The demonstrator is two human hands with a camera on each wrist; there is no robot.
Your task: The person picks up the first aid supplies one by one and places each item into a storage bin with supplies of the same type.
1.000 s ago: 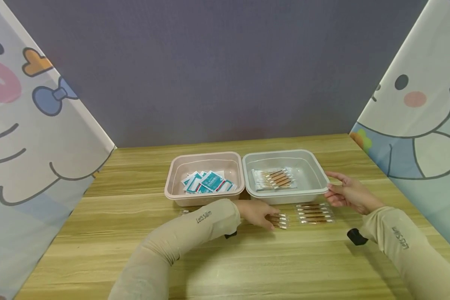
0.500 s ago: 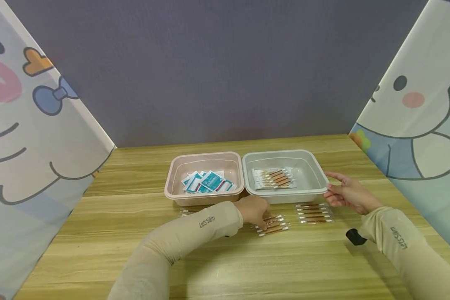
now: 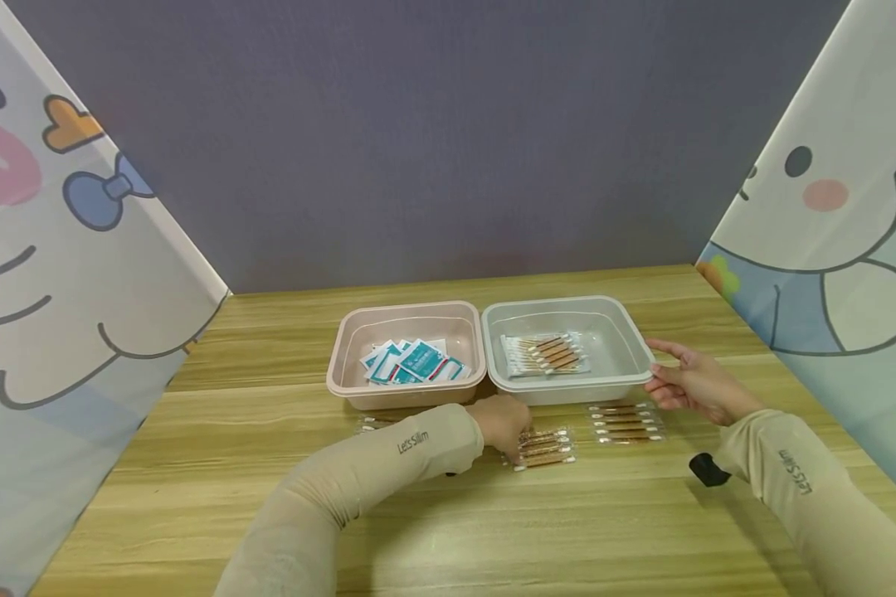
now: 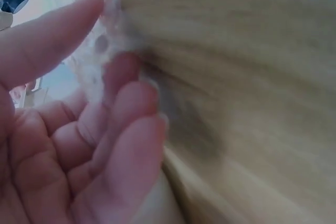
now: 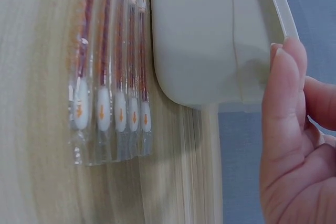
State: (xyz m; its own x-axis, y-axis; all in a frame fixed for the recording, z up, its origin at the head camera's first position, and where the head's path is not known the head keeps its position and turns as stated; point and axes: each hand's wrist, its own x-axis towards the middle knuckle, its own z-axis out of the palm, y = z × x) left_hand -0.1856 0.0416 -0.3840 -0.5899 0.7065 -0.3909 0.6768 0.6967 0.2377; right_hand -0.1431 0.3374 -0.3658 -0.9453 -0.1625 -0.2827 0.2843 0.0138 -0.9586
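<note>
— Where is the swab pack (image 3: 543, 447)?
— On the table, long axis left-right, your left hand (image 3: 502, 424) pinching its left edge.
— Right hand (image 3: 693, 385)?
— Fingers relaxed, touching the grey tray (image 3: 637, 375) rim; farther off.

The counter (image 3: 194, 497) looks like pale wood grain with a matt, smooth finish. Both bins — pink (image 3: 406, 390) and grey (image 3: 567, 388) — are smooth plastic with a soft sheen. The swab packs (image 3: 543, 448) sit in clear glossy film.
</note>
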